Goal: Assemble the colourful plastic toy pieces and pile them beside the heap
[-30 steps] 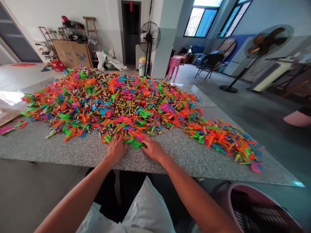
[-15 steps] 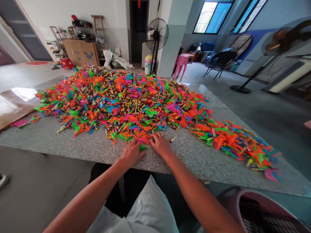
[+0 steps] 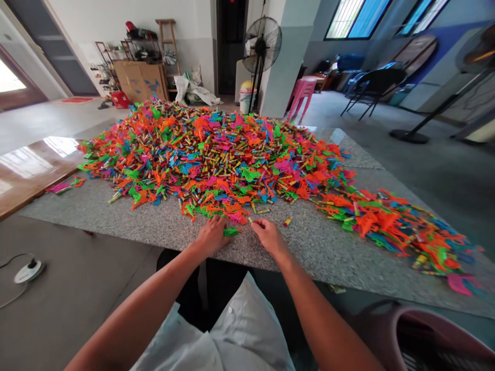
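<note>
Speckled tbl (image 3: 154, 222), bright plastic pile (image 3: 216, 154) on far side. On my feed R hand (image 3: 267, 235) pinches yellow tube (image 3: 250, 220); L hand (image 3: 211, 235) by green pc (image 3: 231, 232), can't tell grip.

Green piece (image 3: 231, 232): flat plastic, lies on bench (image 3: 154, 221), left hand's (image 3: 212, 234) 3 o'clock, just beside it. Yellow tube (image 3: 250, 220): small, slim, at right hand's (image 3: 267, 234) fingertips, end toward 11 o'clock; grip unclear. Loose tube (image 3: 287, 221): yellow with red end, lies at right hand's 2 o'clock. Heap (image 3: 216, 154): mixed orange, green, pink, blue pieces plus tubes, tangled, both hands' 12 o'clock.
</note>
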Action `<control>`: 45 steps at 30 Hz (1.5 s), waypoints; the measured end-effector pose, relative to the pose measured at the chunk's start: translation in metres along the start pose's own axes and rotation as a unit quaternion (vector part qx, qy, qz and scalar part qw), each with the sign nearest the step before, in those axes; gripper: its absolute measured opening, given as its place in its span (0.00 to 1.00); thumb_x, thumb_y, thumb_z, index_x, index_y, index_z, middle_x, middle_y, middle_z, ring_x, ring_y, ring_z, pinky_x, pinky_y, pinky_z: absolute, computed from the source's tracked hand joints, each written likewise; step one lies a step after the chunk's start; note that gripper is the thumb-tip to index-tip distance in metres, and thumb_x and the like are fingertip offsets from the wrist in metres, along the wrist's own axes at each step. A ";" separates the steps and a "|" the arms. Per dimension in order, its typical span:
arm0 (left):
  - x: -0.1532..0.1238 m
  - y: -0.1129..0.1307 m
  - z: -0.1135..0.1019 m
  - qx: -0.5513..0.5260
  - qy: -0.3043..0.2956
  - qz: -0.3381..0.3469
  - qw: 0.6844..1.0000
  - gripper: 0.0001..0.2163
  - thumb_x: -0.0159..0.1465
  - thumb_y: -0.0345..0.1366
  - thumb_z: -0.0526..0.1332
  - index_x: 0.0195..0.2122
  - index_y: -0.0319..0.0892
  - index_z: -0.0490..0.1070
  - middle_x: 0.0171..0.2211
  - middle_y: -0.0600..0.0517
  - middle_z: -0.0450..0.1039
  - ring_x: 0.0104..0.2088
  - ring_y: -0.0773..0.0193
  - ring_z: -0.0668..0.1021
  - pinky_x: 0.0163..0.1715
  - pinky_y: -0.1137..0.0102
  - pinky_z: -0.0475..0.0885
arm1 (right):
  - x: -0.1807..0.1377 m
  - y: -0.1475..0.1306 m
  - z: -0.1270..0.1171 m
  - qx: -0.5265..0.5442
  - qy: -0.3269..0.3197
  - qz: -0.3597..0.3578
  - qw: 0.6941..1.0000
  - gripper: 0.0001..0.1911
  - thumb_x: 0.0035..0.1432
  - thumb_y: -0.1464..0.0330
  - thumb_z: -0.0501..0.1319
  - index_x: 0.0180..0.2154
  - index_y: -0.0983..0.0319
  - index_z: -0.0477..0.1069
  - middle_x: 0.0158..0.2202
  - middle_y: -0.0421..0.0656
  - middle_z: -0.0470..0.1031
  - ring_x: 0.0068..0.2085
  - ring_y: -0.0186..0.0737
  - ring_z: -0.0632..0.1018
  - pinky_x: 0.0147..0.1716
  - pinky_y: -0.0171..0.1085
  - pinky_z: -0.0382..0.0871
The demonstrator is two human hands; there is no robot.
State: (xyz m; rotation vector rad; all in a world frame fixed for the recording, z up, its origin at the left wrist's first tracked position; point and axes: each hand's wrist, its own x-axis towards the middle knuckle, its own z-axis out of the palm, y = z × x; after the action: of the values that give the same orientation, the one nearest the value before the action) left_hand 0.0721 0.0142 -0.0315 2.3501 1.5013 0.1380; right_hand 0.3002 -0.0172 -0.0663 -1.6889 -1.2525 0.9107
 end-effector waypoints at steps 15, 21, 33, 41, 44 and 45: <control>-0.003 -0.007 0.006 -0.521 0.024 -0.077 0.850 0.19 0.60 0.55 0.68 0.33 0.44 0.69 0.23 0.59 0.65 0.21 0.69 0.67 0.20 0.74 0.59 | -0.052 -0.018 0.022 0.325 -0.091 0.036 0.941 0.14 0.56 0.60 0.63 0.41 0.56 0.64 0.27 0.34 0.75 0.21 0.34 0.71 0.20 0.34 0.67; -0.010 0.014 0.004 -0.649 0.059 -0.062 0.756 0.22 0.59 0.58 0.70 0.36 0.43 0.68 0.22 0.61 0.62 0.19 0.73 0.65 0.17 0.76 0.57 | -0.060 -0.035 0.034 0.338 -0.116 -0.004 0.934 0.17 0.60 0.55 0.67 0.45 0.56 0.68 0.32 0.37 0.78 0.22 0.34 0.72 0.22 0.35 0.66; -0.011 0.015 0.006 -0.653 0.077 -0.033 0.753 0.22 0.61 0.56 0.69 0.32 0.43 0.65 0.23 0.60 0.63 0.20 0.73 0.65 0.20 0.76 0.60 | -0.062 -0.034 0.042 0.376 -0.127 0.021 0.918 0.20 0.59 0.51 0.69 0.44 0.55 0.69 0.31 0.37 0.78 0.22 0.35 0.72 0.23 0.35 0.65; -0.010 0.013 0.013 -0.660 0.088 -0.053 0.744 0.21 0.61 0.55 0.70 0.34 0.43 0.66 0.23 0.61 0.62 0.20 0.74 0.65 0.19 0.76 0.59 | -0.069 -0.034 0.045 0.195 -0.029 -0.081 0.977 0.12 0.65 0.57 0.64 0.46 0.55 0.72 0.37 0.42 0.79 0.29 0.39 0.75 0.28 0.38 0.71; -0.010 0.014 0.016 -0.660 0.099 -0.065 0.742 0.21 0.60 0.54 0.71 0.34 0.44 0.66 0.22 0.61 0.61 0.20 0.74 0.64 0.19 0.76 0.59 | -0.071 -0.034 0.044 0.162 -0.038 -0.092 0.982 0.11 0.65 0.57 0.64 0.45 0.55 0.73 0.33 0.41 0.78 0.30 0.40 0.76 0.30 0.39 0.71; -0.010 0.016 0.016 -0.663 0.103 -0.066 0.738 0.21 0.60 0.54 0.71 0.34 0.44 0.65 0.22 0.62 0.61 0.20 0.74 0.64 0.19 0.76 0.59 | -0.071 -0.035 0.044 0.175 -0.047 -0.086 0.980 0.11 0.65 0.57 0.65 0.45 0.55 0.73 0.32 0.41 0.77 0.29 0.40 0.75 0.30 0.38 0.71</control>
State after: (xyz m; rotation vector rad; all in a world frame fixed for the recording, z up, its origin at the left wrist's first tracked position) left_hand 0.0854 -0.0046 -0.0404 1.0479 0.9889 1.0570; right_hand 0.2312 -0.0716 -0.0464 -1.2550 -1.1986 1.0458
